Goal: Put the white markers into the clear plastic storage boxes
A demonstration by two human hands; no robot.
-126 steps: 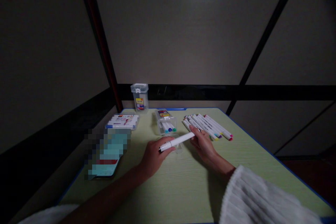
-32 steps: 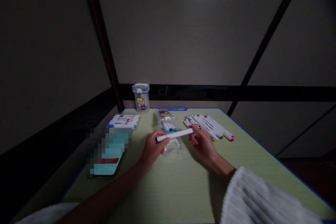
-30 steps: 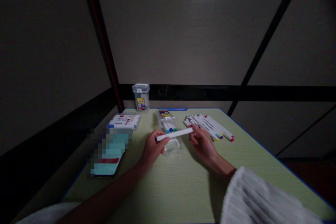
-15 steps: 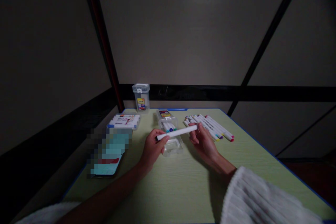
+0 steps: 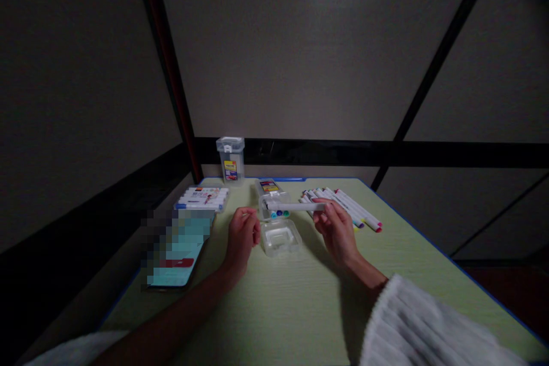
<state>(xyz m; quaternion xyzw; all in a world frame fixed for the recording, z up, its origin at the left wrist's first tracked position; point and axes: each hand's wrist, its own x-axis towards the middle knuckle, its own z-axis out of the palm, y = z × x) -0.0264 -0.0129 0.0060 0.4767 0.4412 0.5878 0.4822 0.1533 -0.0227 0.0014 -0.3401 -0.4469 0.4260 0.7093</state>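
Note:
A white marker (image 5: 295,206) is pinched by one end between the thumb and fingers of my right hand (image 5: 338,233). It lies nearly level, its dark-tipped end pointing left. My left hand (image 5: 243,235) is apart from the marker, fingers curled in with nothing seen in them. Between my hands lies a clear plastic case (image 5: 281,190) with a yellow label, its mouth facing me and several markers (image 5: 279,213) with blue and green ends inside. Its lid (image 5: 281,238) is folded open onto the table.
Several loose white markers (image 5: 355,209) with coloured ends lie right of the case. A flat marker set (image 5: 202,198) and a partly blurred phone (image 5: 178,251) lie on the left. An upright clear container (image 5: 231,161) stands at the back of the blue-edged table (image 5: 291,314).
My left hand has let go of the marker and drawn back to the left. My right hand still holds it, now more level, slightly higher and above the case's mouth.

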